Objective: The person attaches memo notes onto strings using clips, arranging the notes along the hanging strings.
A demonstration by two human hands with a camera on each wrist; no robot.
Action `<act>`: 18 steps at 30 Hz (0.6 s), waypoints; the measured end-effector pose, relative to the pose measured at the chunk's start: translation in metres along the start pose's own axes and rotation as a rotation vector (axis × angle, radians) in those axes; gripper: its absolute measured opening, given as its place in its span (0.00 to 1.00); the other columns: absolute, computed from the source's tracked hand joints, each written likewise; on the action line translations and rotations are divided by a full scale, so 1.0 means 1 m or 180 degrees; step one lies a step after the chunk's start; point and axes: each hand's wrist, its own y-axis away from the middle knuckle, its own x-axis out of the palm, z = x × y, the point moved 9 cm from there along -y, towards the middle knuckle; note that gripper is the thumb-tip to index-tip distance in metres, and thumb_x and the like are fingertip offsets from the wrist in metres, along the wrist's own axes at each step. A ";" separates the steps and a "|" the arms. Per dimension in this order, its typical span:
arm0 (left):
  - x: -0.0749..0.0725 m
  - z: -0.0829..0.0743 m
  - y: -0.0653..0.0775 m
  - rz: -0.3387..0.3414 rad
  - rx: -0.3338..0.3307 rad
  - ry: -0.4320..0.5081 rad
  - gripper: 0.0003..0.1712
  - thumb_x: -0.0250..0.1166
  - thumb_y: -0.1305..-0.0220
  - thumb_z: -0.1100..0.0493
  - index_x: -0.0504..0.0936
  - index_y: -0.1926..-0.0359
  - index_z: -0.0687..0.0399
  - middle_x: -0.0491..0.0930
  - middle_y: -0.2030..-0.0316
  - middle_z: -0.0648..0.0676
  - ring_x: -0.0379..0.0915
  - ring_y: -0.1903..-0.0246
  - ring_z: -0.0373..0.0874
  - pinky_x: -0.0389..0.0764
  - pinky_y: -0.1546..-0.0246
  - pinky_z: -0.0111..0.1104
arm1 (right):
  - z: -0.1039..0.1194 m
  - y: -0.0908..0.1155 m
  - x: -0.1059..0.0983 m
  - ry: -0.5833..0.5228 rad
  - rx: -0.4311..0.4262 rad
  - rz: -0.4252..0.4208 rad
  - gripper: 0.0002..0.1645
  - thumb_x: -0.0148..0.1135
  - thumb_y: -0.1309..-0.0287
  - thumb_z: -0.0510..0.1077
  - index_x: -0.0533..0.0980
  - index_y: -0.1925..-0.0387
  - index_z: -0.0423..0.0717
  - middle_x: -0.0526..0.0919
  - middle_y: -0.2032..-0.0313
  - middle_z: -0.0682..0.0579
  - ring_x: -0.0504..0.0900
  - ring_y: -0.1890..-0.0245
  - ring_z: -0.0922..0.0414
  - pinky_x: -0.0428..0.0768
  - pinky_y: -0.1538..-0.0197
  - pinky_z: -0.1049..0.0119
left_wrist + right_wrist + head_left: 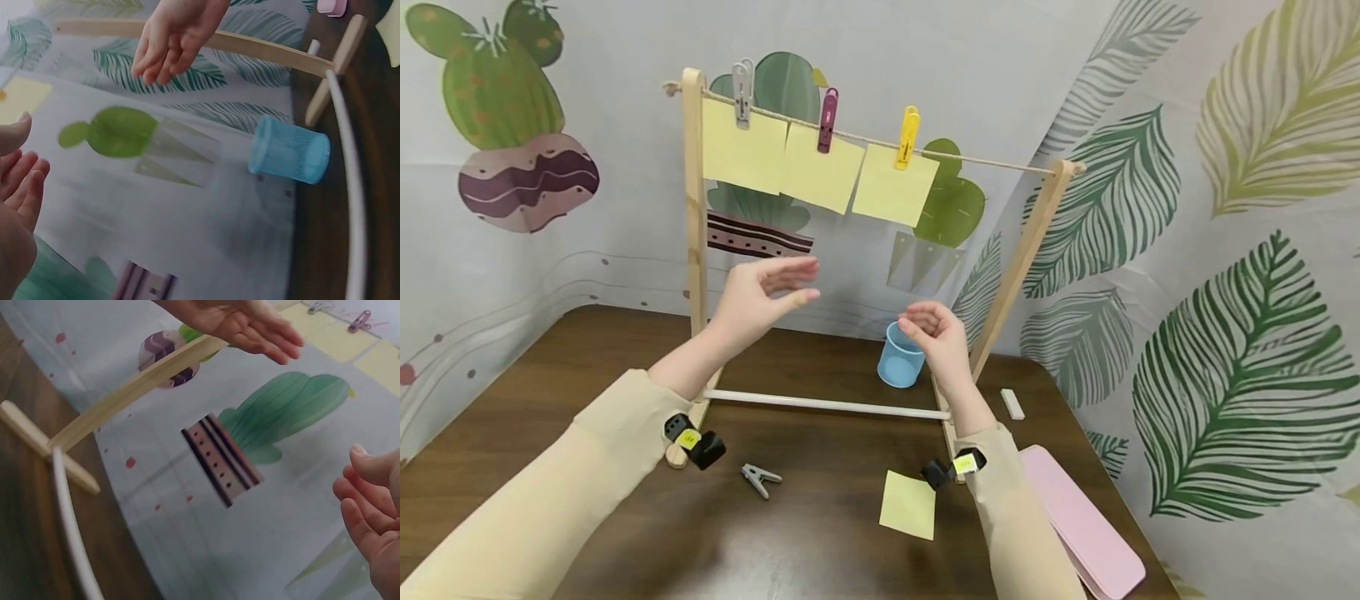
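My left hand (763, 293) hovers below the string, fingers loosely extended and thumb apart, holding nothing. Lower and to the right, my right hand (938, 340) is in the air with softly bent fingers and nothing in them; in the head view it overlaps the blue mesh cup (900, 360). Three yellow paper notes hang on the string (992, 160), above both hands. A grey clothespin (742, 93) holds the left note (741, 150), a maroon clothespin (828, 121) the middle note (823, 171), and a yellow clothespin (907, 137) the right note (895, 187).
The wooden frame (694, 208) stands on the brown table (820, 550), a white rod (827, 405) across its base. In front lie a grey clothespin (761, 479) and a yellow note (908, 505). At right are a pink case (1082, 525) and a white eraser-like block (1012, 404).
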 end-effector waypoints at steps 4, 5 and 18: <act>0.001 0.032 0.019 0.0188 -0.0281 -0.0031 0.26 0.69 0.38 0.61 0.77 0.39 0.61 0.79 0.43 0.63 0.78 0.56 0.25 0.78 0.52 0.22 | -0.022 0.016 -0.006 0.0079 0.0132 0.0051 0.15 0.64 0.45 0.26 0.73 0.56 0.24 0.85 0.70 0.66 0.83 0.67 0.69 0.79 0.61 0.77; 0.002 0.040 0.023 0.0229 -0.0343 -0.0051 0.26 0.69 0.38 0.60 0.77 0.39 0.61 0.79 0.42 0.63 0.78 0.56 0.25 0.77 0.53 0.21 | -0.028 0.020 -0.008 0.0122 0.0160 0.0067 0.16 0.64 0.45 0.26 0.73 0.55 0.23 0.85 0.70 0.66 0.83 0.67 0.69 0.78 0.60 0.77; 0.000 0.119 0.075 0.0451 -0.0665 -0.0247 0.28 0.70 0.40 0.60 0.76 0.39 0.64 0.79 0.43 0.64 0.79 0.47 0.55 0.78 0.52 0.26 | -0.103 0.064 -0.018 0.0676 0.0700 0.0534 0.21 0.68 0.47 0.29 0.73 0.52 0.24 0.83 0.57 0.32 0.83 0.62 0.65 0.79 0.56 0.74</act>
